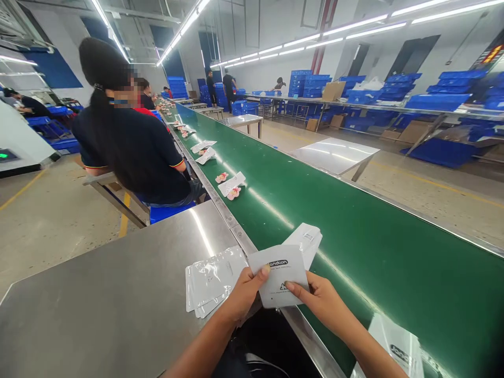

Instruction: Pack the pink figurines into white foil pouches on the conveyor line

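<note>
a: what did the hands hold?

b: both hands pinched one flat white printed paper card [280, 281]. the left hand [243, 295] grasped its left edge, thumb on top; the right hand [321, 300] gripped its lower right side, thumb on the face. the card hung over the metal edge between the steel worktable [98, 304] and the long green conveyor belt [374, 252].

a: and close by?

b: a small stack of clear-and-white plastic pouches [212, 281] lay on the table just left of the left hand. one more white pouch [306, 242] rested on the belt, just behind the card.

a: how far along did the work look?

b: early for this piece, as i judged it: the card was outside any pouch, nothing sealed. farther up the belt lay a white card with small pink ornaments [231, 185] beside it, and more such sets beyond, not yet reached.

a: anyone else?

b: a seated person in a dark shirt [129, 142] sat upstream at the belt's left side; blue plastic crates [433, 100] were stacked across the hall.
</note>
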A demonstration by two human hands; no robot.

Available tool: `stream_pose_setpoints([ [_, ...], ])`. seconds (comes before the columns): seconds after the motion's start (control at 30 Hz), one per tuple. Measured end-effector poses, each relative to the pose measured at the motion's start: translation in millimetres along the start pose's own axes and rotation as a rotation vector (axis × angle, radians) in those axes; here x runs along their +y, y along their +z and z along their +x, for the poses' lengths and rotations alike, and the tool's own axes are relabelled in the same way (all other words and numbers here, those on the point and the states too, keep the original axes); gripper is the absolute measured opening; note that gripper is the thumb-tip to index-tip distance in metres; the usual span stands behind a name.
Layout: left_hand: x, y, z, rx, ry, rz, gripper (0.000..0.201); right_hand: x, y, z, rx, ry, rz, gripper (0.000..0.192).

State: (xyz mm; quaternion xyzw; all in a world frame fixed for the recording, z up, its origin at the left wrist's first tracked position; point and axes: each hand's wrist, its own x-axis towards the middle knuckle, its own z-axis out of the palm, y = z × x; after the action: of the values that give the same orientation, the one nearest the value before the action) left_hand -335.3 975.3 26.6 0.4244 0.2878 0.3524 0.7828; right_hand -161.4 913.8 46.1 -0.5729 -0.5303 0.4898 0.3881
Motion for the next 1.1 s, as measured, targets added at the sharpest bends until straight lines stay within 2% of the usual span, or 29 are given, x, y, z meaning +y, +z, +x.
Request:
stream_pose_setpoints([
  [0.17,11,-10.1,-5,-0.221,0.075,-0.024,0.059,-8,6,3,-0.045,0.044,-0.088,0.039],
  [0.27,9,-14.4,-2,-0.198,0.073,-0.083,0.058,-17,12,10,-0.086,0.080,-0.099,0.042],
  [0.33,7,-18.4,1,-0.098,0.051,-0.145,0.053,-21,15,20,-0.115,0.078,-0.109,0.041],
  [0.4,9,-25.1,7,0.059,0.043,-0.203,0.049,-26,14,38,-0.188,0.044,-0.133,0.038],
  [0.47,15,-34.4,14,0.251,0.056,-0.269,0.048,-30,8,68,-0.290,0.009,-0.143,0.038],
  [0.53,20,-44.6,20,0.429,0.070,-0.342,0.050,-35,-2,108,-0.322,0.008,-0.107,0.042],
  [0.57,21,-49.1,23,0.495,0.074,-0.371,0.050,-37,-6,131,-0.271,0.039,-0.069,0.041],
  [0.63,21,-55.0,27,0.548,0.073,-0.396,0.048,-39,-10,179,-0.064,0.067,0.003,0.035],
  [0.67,18,-56.2,28,0.541,0.068,-0.395,0.047,-38,-10,202,0.060,0.094,-0.005,0.032],
  [0.7,16,-56.3,28,0.523,0.060,-0.388,0.045,-37,-7,224,0.123,0.111,-0.021,0.030],
  [0.83,7,-51.3,27,0.434,0.042,-0.320,0.042,-29,13,290,0.250,0.191,-0.121,0.029],
  [0.97,9,-47.3,25,0.383,0.045,-0.225,0.045,-28,32,316,0.262,0.234,-0.214,0.028],
  [1.1,10,-47.0,24,0.376,0.034,-0.151,0.044,-42,35,300,0.195,0.154,-0.276,0.023],
])
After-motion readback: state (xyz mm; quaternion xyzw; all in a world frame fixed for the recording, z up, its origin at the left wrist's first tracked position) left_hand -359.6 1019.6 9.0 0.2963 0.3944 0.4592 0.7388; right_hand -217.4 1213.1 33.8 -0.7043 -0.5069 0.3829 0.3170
